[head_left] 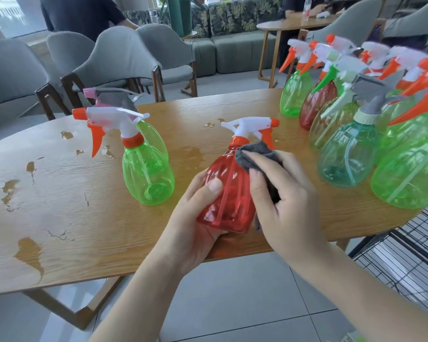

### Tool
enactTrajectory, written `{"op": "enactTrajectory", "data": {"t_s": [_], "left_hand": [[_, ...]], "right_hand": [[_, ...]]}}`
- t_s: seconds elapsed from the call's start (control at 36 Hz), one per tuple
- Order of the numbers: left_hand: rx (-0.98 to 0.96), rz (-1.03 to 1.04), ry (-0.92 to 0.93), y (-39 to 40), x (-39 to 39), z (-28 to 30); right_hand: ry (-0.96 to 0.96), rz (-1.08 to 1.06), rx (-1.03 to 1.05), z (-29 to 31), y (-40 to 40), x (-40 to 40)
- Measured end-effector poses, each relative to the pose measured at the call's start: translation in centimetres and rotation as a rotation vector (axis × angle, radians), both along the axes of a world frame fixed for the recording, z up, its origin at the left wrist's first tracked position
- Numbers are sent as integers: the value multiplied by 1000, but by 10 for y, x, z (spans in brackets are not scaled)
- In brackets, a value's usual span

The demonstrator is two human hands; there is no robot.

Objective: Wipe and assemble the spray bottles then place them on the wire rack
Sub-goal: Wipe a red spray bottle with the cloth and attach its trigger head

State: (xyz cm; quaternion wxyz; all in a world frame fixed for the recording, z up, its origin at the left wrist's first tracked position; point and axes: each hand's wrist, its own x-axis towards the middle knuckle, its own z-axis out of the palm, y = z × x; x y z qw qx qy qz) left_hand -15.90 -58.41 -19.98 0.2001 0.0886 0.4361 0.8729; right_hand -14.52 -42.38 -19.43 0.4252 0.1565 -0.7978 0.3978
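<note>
My left hand [195, 218] grips a red spray bottle [226, 193] from below, near the table's front edge. Its white and orange trigger head [251, 127] is screwed on and points away from me. My right hand [282, 193] holds a dark grey cloth [255, 154] against the bottle's right shoulder. A green bottle with an orange trigger [146, 174] stands to the left, with a second bottle with a grey and pink head [114, 97] behind it. Several assembled bottles [351, 154] crowd the table's right side. The black wire rack [405, 250] stands at lower right.
The wooden table [59, 218] carries wet patches and puddles [30, 255] on its left half. Grey chairs [124, 58] stand beyond the far edge. A person in dark clothes [79, 13] stands behind them. Tiled floor lies below the table.
</note>
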Motion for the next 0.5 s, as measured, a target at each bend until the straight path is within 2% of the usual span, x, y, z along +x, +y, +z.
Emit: {"op": "enactTrajectory", "data": {"t_s": [0.14, 0.28, 0.39, 0.5], "left_hand": [[-5, 16, -4, 1, 1, 0], [71, 9, -74, 0, 2, 3], [120, -35, -126, -2, 2, 3], [136, 0, -127, -1, 0, 2]], "right_hand": [[-8, 21, -13, -1, 3, 1], [122, 155, 173, -12, -2, 13], [251, 183, 351, -17, -5, 14], [235, 130, 318, -13, -3, 10]]}}
